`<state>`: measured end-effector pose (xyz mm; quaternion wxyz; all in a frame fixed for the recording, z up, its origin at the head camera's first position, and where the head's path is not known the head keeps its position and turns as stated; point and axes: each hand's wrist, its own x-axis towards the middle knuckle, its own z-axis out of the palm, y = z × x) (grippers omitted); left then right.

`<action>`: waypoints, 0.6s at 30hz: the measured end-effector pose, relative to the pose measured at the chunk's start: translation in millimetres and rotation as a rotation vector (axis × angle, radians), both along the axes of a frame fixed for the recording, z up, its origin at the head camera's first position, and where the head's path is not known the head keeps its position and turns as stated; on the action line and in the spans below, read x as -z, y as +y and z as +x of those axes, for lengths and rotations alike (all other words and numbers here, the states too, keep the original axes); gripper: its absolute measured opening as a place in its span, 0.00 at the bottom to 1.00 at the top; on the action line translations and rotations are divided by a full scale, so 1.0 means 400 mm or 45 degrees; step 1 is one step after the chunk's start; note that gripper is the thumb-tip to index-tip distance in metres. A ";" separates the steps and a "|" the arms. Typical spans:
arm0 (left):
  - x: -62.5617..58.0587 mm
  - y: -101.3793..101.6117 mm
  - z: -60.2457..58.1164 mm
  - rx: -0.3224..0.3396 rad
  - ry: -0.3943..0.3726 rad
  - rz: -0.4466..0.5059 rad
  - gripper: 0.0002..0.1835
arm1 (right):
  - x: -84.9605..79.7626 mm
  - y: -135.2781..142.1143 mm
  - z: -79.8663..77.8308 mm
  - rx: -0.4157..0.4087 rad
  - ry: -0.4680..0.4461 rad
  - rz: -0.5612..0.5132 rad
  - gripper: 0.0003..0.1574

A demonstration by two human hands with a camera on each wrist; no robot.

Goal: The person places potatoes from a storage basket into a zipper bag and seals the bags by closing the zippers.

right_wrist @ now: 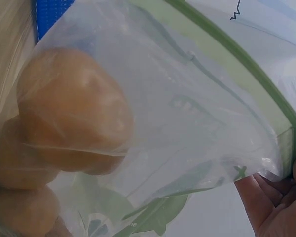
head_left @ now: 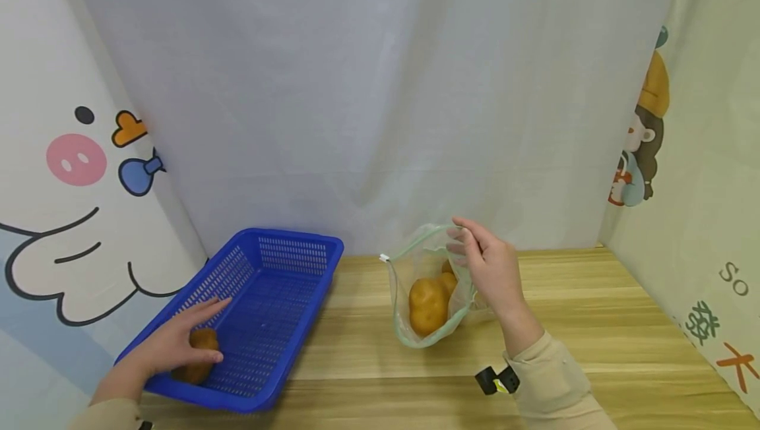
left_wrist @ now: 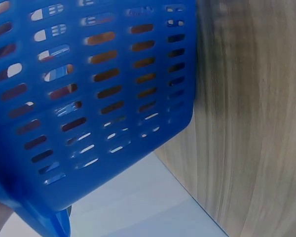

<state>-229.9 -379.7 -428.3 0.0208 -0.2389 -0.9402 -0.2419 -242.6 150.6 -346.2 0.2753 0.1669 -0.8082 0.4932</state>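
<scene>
In the head view my left hand [head_left: 169,344] is inside the blue plastic basket [head_left: 270,377], over a brown potato [head_left: 204,341] near its front left corner. Its fingers are stretched out and the thumb lies across the potato. Through the slots in the left wrist view, some of the potato [left_wrist: 106,75] shows. My right hand [head_left: 491,265] pinches the rim of a clear zip bag [head_left: 400,324] with a green edge, holding its mouth open. Several potatoes [right_wrist: 74,108] rest in the bottom of the bag, seen through its film in the right wrist view.
The wooden table [head_left: 356,364] runs under basket and bag. A grey-white curtain [head_left: 356,87] hangs behind it, with printed cloth panels at left and right. A white slider [head_left: 384,258] sits at the bag's left corner.
</scene>
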 end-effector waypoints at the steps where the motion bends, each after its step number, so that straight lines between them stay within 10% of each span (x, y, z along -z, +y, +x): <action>1: 0.000 0.000 0.000 -0.006 -0.035 0.001 0.48 | 0.000 0.000 0.000 0.001 -0.002 -0.001 0.21; 18: -0.009 -0.006 -0.015 0.037 -0.523 -0.005 0.42 | 0.001 -0.001 0.000 -0.002 0.014 0.005 0.20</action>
